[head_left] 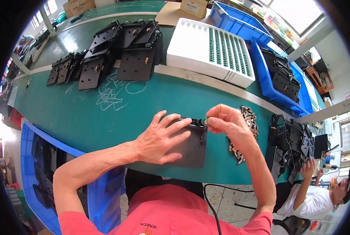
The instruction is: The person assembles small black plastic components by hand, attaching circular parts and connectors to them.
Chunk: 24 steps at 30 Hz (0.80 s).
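A flat black plate point(193, 150) lies on the green table top in front of me, with a raised black fitting along its far edge. My left hand point(163, 139) rests on it with the fingers spread, the fingertips touching the plate and its far edge. At the plate's far right corner, my right hand point(229, 122) pinches a small green round part point(204, 121) against the end of the fitting. The fingers partly cover that part, so its exact shape cannot be made out. Right beside this hand lies a pile of small metal pieces point(250, 121).
A white foam tray point(188, 49) with rows of green parts stands at the back. Stacked black plates point(133, 64) are at the back left. Blue crates point(118, 203) flank me at lower left and far right. Black parts and cables point(280, 135) lie near a seated co-worker point(316, 199).
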{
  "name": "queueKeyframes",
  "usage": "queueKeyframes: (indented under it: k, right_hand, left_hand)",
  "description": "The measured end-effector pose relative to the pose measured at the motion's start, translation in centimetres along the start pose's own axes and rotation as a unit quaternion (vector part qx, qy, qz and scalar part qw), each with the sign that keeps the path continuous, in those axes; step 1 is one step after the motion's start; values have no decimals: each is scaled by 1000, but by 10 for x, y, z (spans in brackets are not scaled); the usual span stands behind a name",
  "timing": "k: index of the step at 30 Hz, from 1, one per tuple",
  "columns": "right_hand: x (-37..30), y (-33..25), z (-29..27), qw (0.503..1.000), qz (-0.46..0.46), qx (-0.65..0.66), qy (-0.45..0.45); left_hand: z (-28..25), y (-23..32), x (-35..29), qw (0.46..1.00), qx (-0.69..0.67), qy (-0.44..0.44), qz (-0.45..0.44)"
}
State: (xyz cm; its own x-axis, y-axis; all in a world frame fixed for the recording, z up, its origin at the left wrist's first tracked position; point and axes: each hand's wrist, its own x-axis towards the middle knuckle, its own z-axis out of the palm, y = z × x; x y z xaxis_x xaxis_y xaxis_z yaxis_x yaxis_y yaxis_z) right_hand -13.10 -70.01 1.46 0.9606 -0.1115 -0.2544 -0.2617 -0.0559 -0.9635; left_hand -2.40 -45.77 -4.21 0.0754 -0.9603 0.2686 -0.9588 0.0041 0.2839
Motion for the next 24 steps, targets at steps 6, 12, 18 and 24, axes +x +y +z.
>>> queueKeyframes:
  k: [6,12,18,24]
  right_hand:
    - [-13,25,10,993,22,112,16]
    - [-12,33,16,985,15,171,-8]
    - [-14,39,14,972,27,232,-22]
    - [-19,42,15,964,23,265,-11]
  left_hand:
    - [-1,1,-1,1000,19,3,5]
    - [-1,-1,0,1000,20,2,5]
    - [-2,0,1,1000,22,-4,6]
    - [-2,0,1,1000,21,2,5]
